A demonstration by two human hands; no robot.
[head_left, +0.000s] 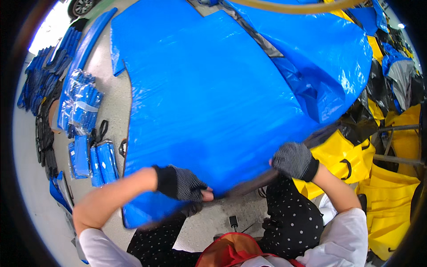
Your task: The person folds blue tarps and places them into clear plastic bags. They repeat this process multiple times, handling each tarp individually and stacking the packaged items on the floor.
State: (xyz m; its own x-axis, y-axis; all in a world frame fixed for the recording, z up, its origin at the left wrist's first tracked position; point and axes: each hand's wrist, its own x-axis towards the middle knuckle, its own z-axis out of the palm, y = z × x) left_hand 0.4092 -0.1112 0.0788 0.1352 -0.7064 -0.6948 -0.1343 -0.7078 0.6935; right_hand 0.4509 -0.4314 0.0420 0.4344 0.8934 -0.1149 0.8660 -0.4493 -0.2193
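Note:
A large blue plastic tarpaulin sheet (200,93) spreads out before me, its near edge bordered in dark material. My left hand (188,185), in a striped grey fingerless glove, pinches that near edge left of centre, the fingertips partly blurred. Farther right, my right hand (290,162), in a matching glove, is closed on the same edge, most of its fingers hidden from view. Between the two hands the edge hangs above my knees. At the upper right, another blue part (333,56) lies folded and wrinkled, with a dark strip between it and the flat sheet.
Blue packs in clear plastic (81,103) lie on the floor at left, beside flat blue pouches (105,160) and dark folded stacks (50,73). Yellow bags (347,160) and a metal frame (397,159) are at right. A yellow curved bar (293,7) crosses the top.

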